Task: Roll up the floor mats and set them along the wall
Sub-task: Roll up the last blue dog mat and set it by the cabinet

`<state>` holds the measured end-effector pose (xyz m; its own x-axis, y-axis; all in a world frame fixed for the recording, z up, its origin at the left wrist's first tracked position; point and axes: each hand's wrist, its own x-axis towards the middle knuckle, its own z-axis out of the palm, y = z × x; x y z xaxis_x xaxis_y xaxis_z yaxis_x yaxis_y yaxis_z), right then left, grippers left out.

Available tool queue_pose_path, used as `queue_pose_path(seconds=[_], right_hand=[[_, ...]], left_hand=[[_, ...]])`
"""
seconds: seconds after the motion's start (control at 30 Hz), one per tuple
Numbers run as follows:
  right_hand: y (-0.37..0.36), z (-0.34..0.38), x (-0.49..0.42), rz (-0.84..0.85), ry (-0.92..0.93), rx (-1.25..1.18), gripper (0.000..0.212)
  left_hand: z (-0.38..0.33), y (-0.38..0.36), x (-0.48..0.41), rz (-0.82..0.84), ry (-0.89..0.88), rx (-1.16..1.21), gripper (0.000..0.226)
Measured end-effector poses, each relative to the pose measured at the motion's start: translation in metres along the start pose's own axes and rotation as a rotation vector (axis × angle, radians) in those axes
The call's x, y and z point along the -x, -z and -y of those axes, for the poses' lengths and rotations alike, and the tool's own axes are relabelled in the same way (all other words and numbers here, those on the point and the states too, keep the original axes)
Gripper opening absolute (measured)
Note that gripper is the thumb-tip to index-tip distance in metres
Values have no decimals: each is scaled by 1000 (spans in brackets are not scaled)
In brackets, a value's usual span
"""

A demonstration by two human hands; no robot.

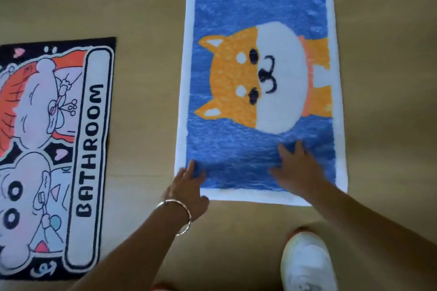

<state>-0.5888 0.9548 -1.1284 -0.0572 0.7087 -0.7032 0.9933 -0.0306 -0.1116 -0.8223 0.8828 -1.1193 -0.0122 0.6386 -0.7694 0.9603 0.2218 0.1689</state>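
Pressing flat on the blue dog mat (260, 7) near its closest edge, right hand (298, 169) fingers spread, left hand (189, 184) fingers straight on its near left corner, mat unrolled on the floor (146, 78), black bathroom mat (94, 125) beside it, cut off at left, white shoe (307, 264) partly out of view.

Both forearms bare. Silver bangle (188, 216) worn on left wrist. White shoe (307, 264), orange-red trim at the toe.

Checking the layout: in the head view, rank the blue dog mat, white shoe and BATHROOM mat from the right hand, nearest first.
1. blue dog mat, touched by the right hand.
2. white shoe, below the hand, lower right.
3. BATHROOM mat, far left.
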Motion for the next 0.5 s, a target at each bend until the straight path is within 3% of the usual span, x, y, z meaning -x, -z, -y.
queue_pose_path(seconds=[0.1, 0.2, 0.37, 0.5], right_hand=[[-14, 12, 18, 106, 28, 114, 85], [-1, 6, 11, 220, 39, 105, 89], [18, 14, -6, 354, -1, -10, 82], [27, -3, 5, 446, 62, 10, 87]], left_hand=[[-26, -4, 15, 248, 38, -63, 73], [-34, 7, 24, 376, 32, -151, 71], [-34, 18, 49, 453, 51, -358, 66], [-48, 28, 82, 397, 2, -353, 65]])
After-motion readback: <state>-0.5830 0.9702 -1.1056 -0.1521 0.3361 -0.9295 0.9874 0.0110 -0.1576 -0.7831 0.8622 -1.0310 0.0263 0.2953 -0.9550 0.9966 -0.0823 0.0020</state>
